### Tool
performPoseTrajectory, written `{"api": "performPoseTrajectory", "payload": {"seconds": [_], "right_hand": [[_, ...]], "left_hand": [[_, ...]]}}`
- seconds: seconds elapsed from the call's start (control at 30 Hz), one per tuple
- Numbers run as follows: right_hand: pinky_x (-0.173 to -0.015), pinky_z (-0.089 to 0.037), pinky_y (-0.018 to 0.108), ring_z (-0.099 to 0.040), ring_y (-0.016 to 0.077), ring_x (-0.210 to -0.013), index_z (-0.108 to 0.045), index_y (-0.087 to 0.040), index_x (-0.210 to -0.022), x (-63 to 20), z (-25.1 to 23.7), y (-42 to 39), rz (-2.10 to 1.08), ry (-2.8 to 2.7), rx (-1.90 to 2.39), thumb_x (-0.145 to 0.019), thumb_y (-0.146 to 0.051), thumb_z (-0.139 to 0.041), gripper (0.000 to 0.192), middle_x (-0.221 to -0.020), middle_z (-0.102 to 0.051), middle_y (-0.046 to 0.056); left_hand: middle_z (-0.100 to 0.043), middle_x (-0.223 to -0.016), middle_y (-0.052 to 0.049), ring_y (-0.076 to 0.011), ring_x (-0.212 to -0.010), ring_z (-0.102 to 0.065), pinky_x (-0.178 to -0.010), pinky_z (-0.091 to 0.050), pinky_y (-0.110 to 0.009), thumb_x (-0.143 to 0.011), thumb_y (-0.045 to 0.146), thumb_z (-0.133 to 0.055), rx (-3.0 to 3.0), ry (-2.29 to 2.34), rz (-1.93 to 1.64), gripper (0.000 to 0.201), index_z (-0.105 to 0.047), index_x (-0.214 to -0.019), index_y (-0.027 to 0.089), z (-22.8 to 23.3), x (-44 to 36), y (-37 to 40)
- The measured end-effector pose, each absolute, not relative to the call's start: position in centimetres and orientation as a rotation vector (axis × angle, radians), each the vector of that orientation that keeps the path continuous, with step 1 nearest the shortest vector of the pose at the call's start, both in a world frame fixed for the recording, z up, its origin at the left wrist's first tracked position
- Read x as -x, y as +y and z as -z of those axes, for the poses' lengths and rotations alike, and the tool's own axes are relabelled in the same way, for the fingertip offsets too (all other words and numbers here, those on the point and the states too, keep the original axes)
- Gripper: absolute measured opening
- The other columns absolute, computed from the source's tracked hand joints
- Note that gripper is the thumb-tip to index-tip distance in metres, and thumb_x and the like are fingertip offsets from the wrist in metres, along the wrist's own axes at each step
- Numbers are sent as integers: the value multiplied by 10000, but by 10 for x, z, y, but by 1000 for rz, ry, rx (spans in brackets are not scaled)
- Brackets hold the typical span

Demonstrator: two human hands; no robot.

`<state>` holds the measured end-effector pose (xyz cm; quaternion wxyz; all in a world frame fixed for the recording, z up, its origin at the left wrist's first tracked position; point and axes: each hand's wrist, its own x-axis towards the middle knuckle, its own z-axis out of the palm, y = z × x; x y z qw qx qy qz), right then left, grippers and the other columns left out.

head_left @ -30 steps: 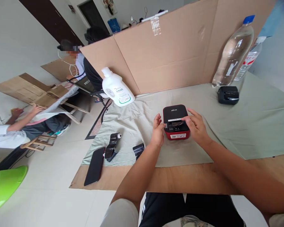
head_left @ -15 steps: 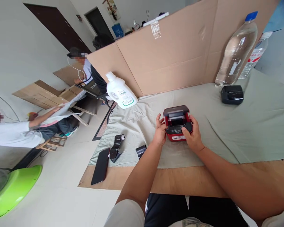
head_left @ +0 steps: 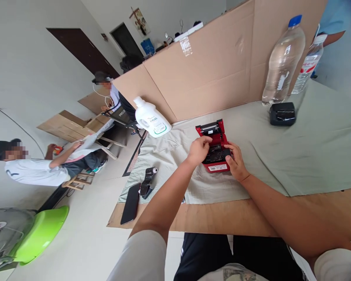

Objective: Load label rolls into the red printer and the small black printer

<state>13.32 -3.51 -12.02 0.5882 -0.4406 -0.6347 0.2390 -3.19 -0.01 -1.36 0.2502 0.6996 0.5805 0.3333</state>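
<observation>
Left of the grip: a phone (head_left: 130, 203) and a black roll holder (head_left: 148, 182) on the green cloth (head_left: 310, 156), a white detergent bottle (head_left: 152, 119) beyond them. Centre: left hand (head_left: 198, 150), fingers curled, reaching into the open red label printer (head_left: 215, 146); right hand (head_left: 236, 162) clasping the printer's right side, lid raised away from the person. Right of the grip: a black device (head_left: 282, 114) before two clear bottles (head_left: 282, 62)
</observation>
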Motion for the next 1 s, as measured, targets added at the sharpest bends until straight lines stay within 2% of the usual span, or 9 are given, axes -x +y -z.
{"api": "performPoseTrajectory", "payload": {"seconds": [0.17,0.33,0.4,0.5,0.63,0.73,0.9,1.0], "right_hand": [[-1138,-374,503,-468,294,-1324,-554,-216,-1233,-136,124,-33,-567,-1476,964,-946,-665,-352,569,-1362,-523,158],[-1121,-383,543,-479,310,-1308,-575,-228,-1219,-135,129,-29,-542,-1447,930,-956,-633,-387,518,-1345,-542,149],[-1111,-391,554,-481,313,-1305,-579,-236,-1218,-135,131,-28,-534,-1445,927,-956,-627,-395,505,-1338,-546,145],[-1092,-412,553,-486,314,-1299,-581,-238,-1218,-135,131,-28,-530,-1450,919,-958,-614,-408,489,-1337,-545,145],[-1078,-421,545,-502,308,-1278,-587,-238,-1210,-136,131,-28,-513,-1461,914,-961,-610,-404,484,-1327,-554,140],[-1071,-423,535,-508,302,-1271,-595,-227,-1200,-137,131,-27,-515,-1459,921,-966,-603,-397,485,-1322,-555,144],[-1091,-397,531,-509,296,-1273,-602,-228,-1184,-137,130,-27,-499,-1464,935,-961,-594,-415,468,-1293,-572,136],[-1048,-432,523,-527,296,-1246,-607,-225,-1176,-137,128,-28,-499,-1459,940,-958,-594,-422,467,-1287,-577,142]], "left_hand": [[-762,-981,-105,-379,-1143,-630,-1098,-329,-529,-643,60,-714,-2121,1759,-246,226,-754,-798,219,8,-1,28],[-760,-954,-135,-415,-1183,-590,-1085,-312,-572,-623,85,-738,-2136,1815,28,159,-738,-756,172,11,-12,40],[-753,-1052,-122,-388,-1207,-579,-1097,-315,-549,-656,123,-731,-2169,1811,48,239,-749,-885,187,11,-8,38],[-725,-1167,-76,-306,-1164,-611,-1086,-366,-469,-696,161,-705,-2199,1745,-104,386,-711,-1078,216,13,4,32],[-727,-1061,-61,-212,-985,-653,-962,-468,-353,-660,135,-692,-1997,1403,-598,358,-695,-1018,160,8,29,21],[-722,-1028,-68,-187,-941,-649,-915,-483,-332,-654,204,-736,-1753,1107,-797,378,-693,-1023,135,-12,64,9],[-751,-1000,-79,-227,-938,-673,-909,-483,-359,-597,273,-822,-1589,1258,-383,443,-746,-1013,143,-50,170,-13],[-772,-958,-68,-267,-962,-687,-905,-492,-356,-563,271,-811,-1530,1507,-73,402,-777,-950,168,-42,234,-22]]}}
